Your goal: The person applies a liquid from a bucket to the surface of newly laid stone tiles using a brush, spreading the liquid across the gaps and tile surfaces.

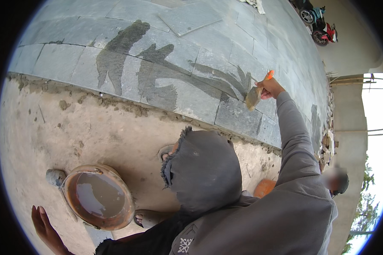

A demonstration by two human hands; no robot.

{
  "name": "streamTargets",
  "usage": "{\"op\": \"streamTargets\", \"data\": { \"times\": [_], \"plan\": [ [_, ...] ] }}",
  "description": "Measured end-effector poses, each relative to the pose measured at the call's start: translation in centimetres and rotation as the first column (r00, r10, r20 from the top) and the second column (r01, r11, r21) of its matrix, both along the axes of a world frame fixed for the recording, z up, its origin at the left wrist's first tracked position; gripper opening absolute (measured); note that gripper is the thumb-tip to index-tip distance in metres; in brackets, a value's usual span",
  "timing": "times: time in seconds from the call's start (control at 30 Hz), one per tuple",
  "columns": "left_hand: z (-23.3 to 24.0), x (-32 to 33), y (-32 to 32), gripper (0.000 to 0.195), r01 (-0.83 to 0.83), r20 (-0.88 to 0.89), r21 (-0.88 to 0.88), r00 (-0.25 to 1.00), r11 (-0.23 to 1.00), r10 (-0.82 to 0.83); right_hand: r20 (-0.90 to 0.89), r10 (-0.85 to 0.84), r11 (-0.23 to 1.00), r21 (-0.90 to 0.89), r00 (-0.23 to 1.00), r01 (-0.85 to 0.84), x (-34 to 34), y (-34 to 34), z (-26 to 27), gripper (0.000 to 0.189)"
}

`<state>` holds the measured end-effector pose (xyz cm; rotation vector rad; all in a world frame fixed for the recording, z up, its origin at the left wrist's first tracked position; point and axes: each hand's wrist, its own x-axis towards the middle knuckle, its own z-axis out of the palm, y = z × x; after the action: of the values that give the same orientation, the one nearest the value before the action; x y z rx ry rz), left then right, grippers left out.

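Observation:
My right hand grips a wide paintbrush with pale bristles and an orange handle end. The bristles are at the surface of the grey stone paving tiles. Dark wet streaks run across several tiles to the left of the brush. At the lower left, my left hand is held out with its fingers extended and nothing in it. Nearest to that hand is a round bucket of murky, greyish water, its wire handle hanging down the side.
A small grey can-like container lies beside the bucket. Crumbs of mortar line the tile edge. An orange object is partly hidden by my arm. A person, rubble and parked motorbikes are off to the right.

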<state>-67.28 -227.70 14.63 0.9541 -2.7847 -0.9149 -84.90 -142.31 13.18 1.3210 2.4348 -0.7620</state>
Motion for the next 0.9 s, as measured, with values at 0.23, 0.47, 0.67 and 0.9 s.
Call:
{"op": "streamTargets", "data": {
  "times": [0.23, 0.47, 0.67, 0.9],
  "plan": [
    [-0.4, -1.1, 0.8, 0.064, 0.052, 0.063, -0.011, 0.997, 0.999, -0.051, -0.593, -0.069, 0.995, 0.014, 0.802, 0.096, 1.2, 3.2, -2.7, 0.027],
    [1.1, 0.1, 0.8, 0.064, 0.024, 0.024, -0.04, 0.999, 0.999, -0.023, -0.13, 0.044, 0.983, -0.17, 0.991, -0.066, 5.7, -2.5, -0.1, 0.027],
    [0.4, -0.9, 1.4, 0.065, 0.05, 0.029, 0.018, 0.998, 0.999, -0.05, -0.338, 0.2, 0.953, 0.287, 0.92, -0.102, 9.7, -0.2, -3.8, 0.032],
    [0.3, -0.9, 1.4, 0.063, 0.063, 0.0, 0.011, 0.998, 0.998, -0.063, -0.543, 0.282, 0.955, 0.082, 0.791, -0.284, 5.7, -11.8, -6.0, 0.034]
  ]
}}
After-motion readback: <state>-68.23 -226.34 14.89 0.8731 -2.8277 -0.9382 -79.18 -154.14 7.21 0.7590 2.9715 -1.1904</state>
